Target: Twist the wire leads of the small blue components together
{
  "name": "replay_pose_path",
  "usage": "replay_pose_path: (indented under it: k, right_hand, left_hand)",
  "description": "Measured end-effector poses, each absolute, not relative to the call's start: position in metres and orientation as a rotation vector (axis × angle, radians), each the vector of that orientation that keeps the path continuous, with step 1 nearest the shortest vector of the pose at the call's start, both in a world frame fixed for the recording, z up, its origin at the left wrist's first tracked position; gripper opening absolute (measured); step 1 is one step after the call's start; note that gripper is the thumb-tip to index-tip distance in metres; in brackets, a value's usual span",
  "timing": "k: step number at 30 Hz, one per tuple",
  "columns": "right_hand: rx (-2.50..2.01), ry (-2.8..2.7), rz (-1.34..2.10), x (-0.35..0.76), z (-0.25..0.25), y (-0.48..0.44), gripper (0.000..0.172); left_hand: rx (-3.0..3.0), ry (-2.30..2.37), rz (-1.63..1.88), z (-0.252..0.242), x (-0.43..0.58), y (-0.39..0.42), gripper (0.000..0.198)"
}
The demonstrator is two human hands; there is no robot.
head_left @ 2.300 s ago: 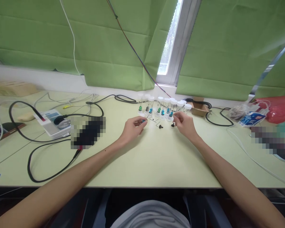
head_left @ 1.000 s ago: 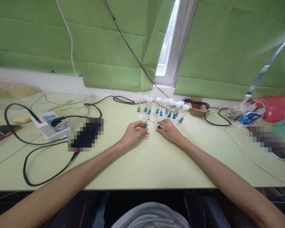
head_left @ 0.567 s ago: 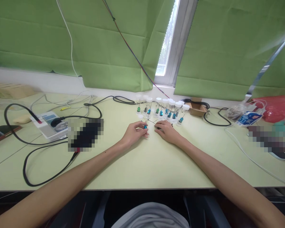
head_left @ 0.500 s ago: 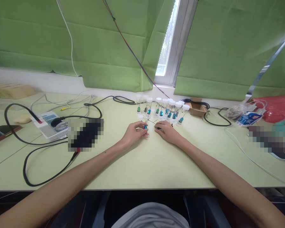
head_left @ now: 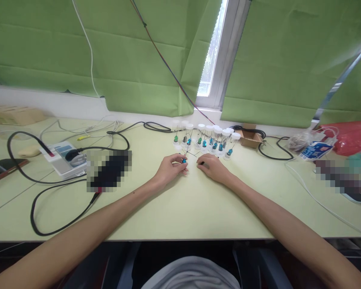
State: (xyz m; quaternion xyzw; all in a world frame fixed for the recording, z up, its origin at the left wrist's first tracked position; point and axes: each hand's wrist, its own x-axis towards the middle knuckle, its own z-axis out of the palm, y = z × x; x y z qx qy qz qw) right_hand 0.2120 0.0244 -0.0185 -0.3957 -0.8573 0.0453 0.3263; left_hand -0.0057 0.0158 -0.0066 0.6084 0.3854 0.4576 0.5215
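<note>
My left hand (head_left: 172,168) pinches a small blue piece with a thin upright stem (head_left: 184,161) between thumb and fingertips, just above the table. Close beside it on the right, my right hand (head_left: 212,166) is curled with fingers and thumb together around a small dark object (head_left: 202,163), mostly hidden by the fingers. Thin dark stems lie on the table between the hands and the vials. Behind the hands stands a cluster of clear vials with white caps (head_left: 235,136); blue and green pieces with thin stems show inside several of them.
An open cardboard box (head_left: 250,138) and black cable sit behind the vials on the right. At left lie a white power strip (head_left: 62,158), looping black cables (head_left: 32,208) and a pixelated dark device (head_left: 109,172). A red plastic bag (head_left: 349,138) rests far right.
My right hand has shifted very slightly, its fingers drawing a little away from the left hand. The left hand keeps its pinch on the blue piece.
</note>
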Motion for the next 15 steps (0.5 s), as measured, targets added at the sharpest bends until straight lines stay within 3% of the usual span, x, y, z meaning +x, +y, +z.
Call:
replay_pose_path:
  k: [15]
  right_hand:
    - [-1.092, -2.188, 0.013, 0.214, -0.019, 0.023, 0.008]
  left_hand:
    - [1.513, 1.04, 1.401, 0.003, -0.012, 0.021, 0.032]
